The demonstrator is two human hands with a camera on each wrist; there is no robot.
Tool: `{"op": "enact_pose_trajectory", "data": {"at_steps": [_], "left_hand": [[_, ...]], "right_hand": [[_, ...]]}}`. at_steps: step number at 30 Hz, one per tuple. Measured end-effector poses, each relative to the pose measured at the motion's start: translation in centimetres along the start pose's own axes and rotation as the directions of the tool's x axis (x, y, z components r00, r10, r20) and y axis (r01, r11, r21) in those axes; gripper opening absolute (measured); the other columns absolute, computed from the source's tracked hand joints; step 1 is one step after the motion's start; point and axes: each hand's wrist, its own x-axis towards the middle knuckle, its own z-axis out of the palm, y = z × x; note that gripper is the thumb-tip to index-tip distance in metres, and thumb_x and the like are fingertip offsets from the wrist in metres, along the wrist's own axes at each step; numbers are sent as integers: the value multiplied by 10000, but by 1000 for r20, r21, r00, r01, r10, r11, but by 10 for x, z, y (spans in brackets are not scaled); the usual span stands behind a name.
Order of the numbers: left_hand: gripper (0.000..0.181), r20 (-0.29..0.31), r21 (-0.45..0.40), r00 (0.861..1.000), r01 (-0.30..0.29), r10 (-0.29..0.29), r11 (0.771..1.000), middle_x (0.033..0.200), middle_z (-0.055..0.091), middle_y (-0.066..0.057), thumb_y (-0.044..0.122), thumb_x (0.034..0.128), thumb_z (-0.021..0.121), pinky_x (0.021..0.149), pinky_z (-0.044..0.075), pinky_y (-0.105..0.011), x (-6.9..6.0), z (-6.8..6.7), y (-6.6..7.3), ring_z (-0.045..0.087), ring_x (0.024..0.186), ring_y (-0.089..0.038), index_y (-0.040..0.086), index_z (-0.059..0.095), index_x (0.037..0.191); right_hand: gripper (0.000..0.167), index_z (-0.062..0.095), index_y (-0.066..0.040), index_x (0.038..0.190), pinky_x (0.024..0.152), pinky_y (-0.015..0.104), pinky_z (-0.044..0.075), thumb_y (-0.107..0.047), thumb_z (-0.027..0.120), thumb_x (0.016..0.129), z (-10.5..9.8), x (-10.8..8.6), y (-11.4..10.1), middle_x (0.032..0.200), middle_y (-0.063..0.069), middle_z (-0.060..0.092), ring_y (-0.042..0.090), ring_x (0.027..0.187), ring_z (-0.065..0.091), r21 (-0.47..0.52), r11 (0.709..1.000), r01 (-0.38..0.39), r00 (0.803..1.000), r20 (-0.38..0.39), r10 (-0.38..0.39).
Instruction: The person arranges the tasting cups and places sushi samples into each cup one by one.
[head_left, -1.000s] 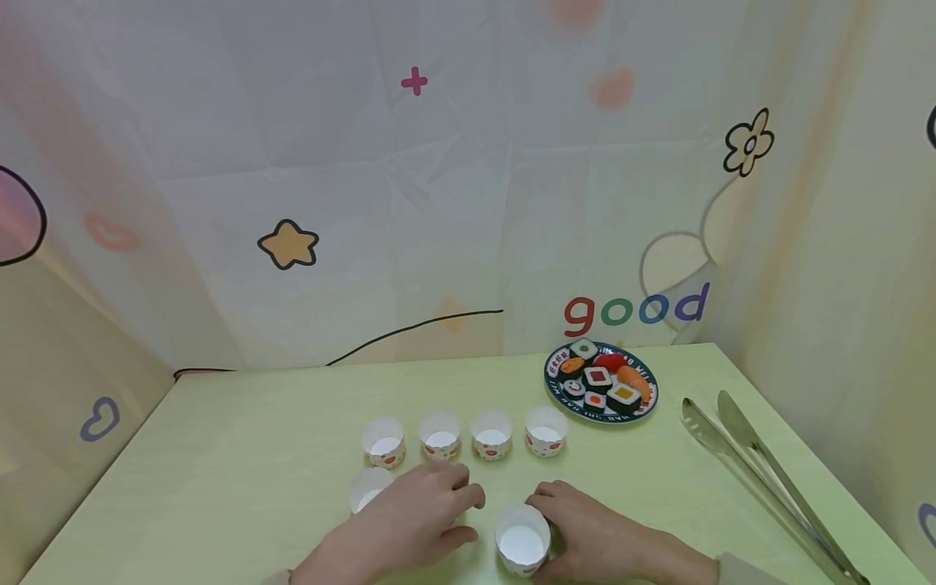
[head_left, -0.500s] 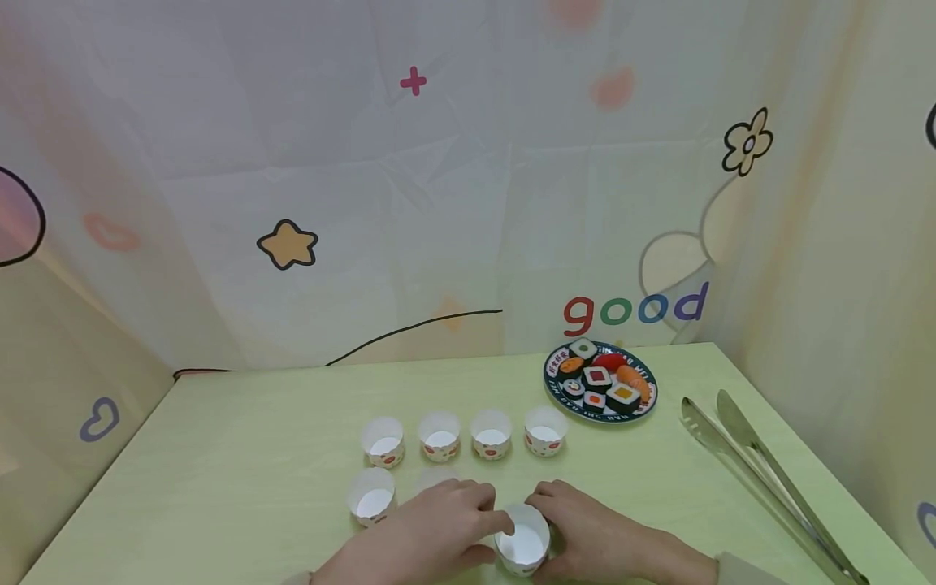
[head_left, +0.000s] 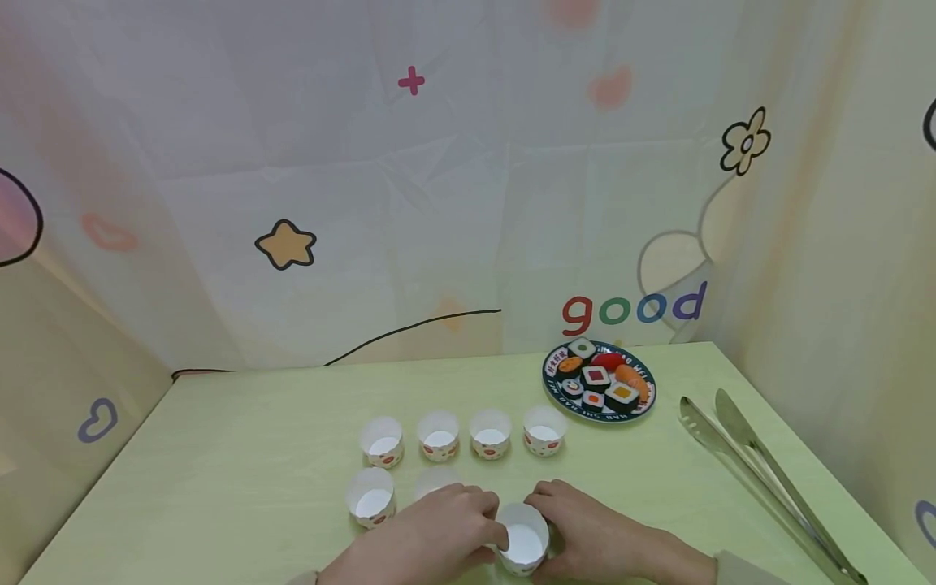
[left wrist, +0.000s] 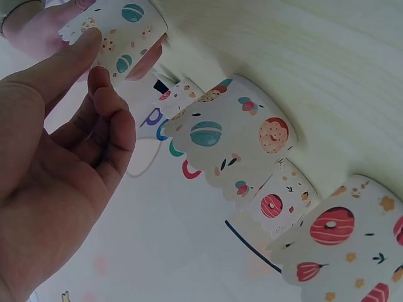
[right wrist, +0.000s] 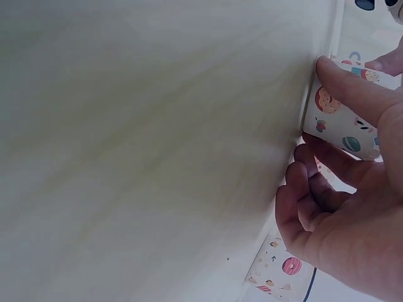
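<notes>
Rightward, the left hand (head_left: 439,528) has slid since 1 second ago, bringing its index finger to the near cup (head_left: 525,540); I can't tell whether finger and thumb pinch the rim. The right hand (head_left: 592,536) holds that cup from the other side, so it sits between both hands on the table (head_left: 241,455). Left and beyond, 2 cups (head_left: 371,497) stand, 1 partly hidden by the left hand. Behind is a row of 4 cups (head_left: 439,439). Tongs (head_left: 740,422) lie far right; farther back, a sushi plate (head_left: 610,417), near the cloth (head_left: 409,244).

free table (head_left: 219,455) leftward, cups (head_left: 440,439) as central obstacles
</notes>
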Motion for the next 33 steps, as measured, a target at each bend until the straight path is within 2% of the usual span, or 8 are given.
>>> {"op": "enact_pose_trajectory", "data": {"at_steps": [4, 13, 24, 33], "left_hand": [[61, -16, 10, 1000, -14, 14, 1000, 777, 516, 140, 271, 893, 813, 621, 329, -135, 1, 0, -1, 424, 678, -8, 310, 785, 929], [53, -58, -38, 998, -9, 7, 999, 757, 499, 150, 259, 894, 811, 626, 314, -115, -2, -1, -3, 422, 670, 1, 297, 779, 912], [78, -150, -37, 987, -67, 60, 997, 722, 503, 142, 230, 889, 816, 667, 325, -99, -4, -6, -4, 449, 690, -5, 257, 766, 835], [30, -192, -94, 978, -99, 80, 991, 780, 601, 119, 198, 926, 789, 710, 383, -88, -4, -12, -7, 527, 741, 0, 215, 790, 901]], "right_hand": [[477, 670, -238, 1210, 931, 320, 484, -373, 888, 808, 0, 0, 1, 1081, -177, 535, 49, 998, 485, 12, 1000, -4, 1000, 5, 4], [479, 667, -231, 1203, 931, 309, 480, -374, 891, 804, 0, 0, 1, 1081, -177, 530, 45, 1006, 482, 17, 1000, 10, 1000, -2, -10], [521, 661, -218, 1234, 986, 340, 470, -349, 904, 792, 0, -2, 2, 1129, -168, 541, 63, 1051, 490, 65, 998, -8, 1000, -7, 8], [548, 656, -217, 1256, 1017, 356, 453, -362, 905, 790, -1, -3, 2, 1163, -152, 548, 76, 1091, 494, 67, 998, 3, 1000, -15, -2]]}}
